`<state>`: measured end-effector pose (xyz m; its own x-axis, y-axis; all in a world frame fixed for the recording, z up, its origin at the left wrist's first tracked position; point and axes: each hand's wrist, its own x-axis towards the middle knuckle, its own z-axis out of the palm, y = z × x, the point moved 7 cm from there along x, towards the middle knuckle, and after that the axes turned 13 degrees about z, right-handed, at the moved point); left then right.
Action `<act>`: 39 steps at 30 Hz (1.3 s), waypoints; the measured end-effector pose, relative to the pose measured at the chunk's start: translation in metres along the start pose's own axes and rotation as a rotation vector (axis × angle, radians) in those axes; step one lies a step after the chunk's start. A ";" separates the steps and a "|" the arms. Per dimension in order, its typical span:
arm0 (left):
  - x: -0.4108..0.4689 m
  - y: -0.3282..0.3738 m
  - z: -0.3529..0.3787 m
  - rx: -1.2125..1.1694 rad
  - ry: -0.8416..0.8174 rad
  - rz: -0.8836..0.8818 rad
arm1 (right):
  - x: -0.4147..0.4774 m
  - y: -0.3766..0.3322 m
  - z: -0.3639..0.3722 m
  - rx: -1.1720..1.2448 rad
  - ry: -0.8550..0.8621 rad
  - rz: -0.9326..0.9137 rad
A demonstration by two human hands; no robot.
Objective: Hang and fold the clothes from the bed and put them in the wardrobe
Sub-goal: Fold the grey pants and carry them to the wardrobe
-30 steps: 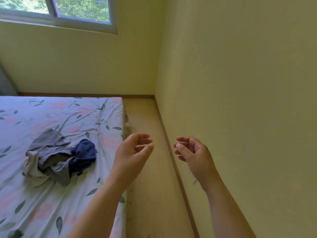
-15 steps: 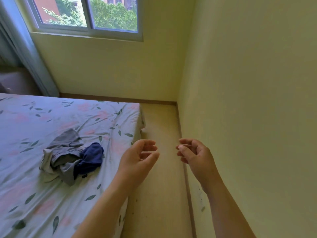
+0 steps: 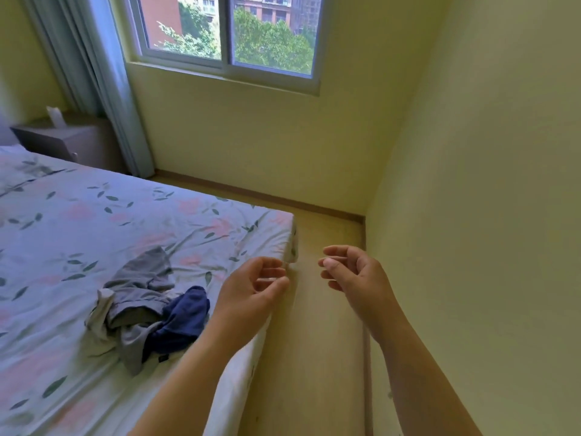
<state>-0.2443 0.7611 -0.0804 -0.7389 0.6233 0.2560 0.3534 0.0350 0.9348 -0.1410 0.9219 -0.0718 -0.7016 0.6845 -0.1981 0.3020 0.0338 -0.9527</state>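
Clothes [image 3: 147, 313] are sitting in one small crumpled heap on the floral-sheeted bed [image 3: 94, 221], close to its right edge, and nothing's been picked up yet. It's a grey garment [image 3: 141, 278] with a navy piece [image 3: 182, 319] bunched against its right side. The heap's long axis runs roughly far-to-near along the bed, tilted a bit, with the navy bit poking out toward the person. It's too scrunched to tell which end is a collar or waistband. The left hand [image 3: 248, 291] hovers over the bed edge just beside the navy piece, and the right hand [image 3: 355, 275] is over the floor strip [image 3: 314, 341] between the bed and the wall [image 3: 471, 215]. Both have loosely curled fingers and are holding nothing. Best move is probably to take one piece at a time, likely the navy one since it's nearest, then shake it out to find its edges before folding, rather than scooping up the whole tangle. Beyond the bed there's a window [image 3: 229, 29], a curtain [image 3: 94, 73] and a nightstand [image 3: 63, 136]. No wardrobe in view.
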 end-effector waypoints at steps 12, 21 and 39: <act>0.136 -0.061 -0.036 0.063 0.192 -0.093 | 0.175 -0.046 0.061 -0.025 -0.217 0.003; 0.233 -0.090 -0.007 0.122 0.393 -0.161 | 0.322 -0.072 0.059 -0.054 -0.427 0.001; 0.341 -0.182 -0.091 0.105 0.727 -0.270 | 0.478 -0.114 0.201 -0.217 -0.704 -0.043</act>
<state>-0.6122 0.8960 -0.1407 -0.9845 -0.0847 0.1537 0.1333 0.2094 0.9687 -0.6406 1.0992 -0.1045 -0.9420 0.0522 -0.3316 0.3341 0.2431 -0.9107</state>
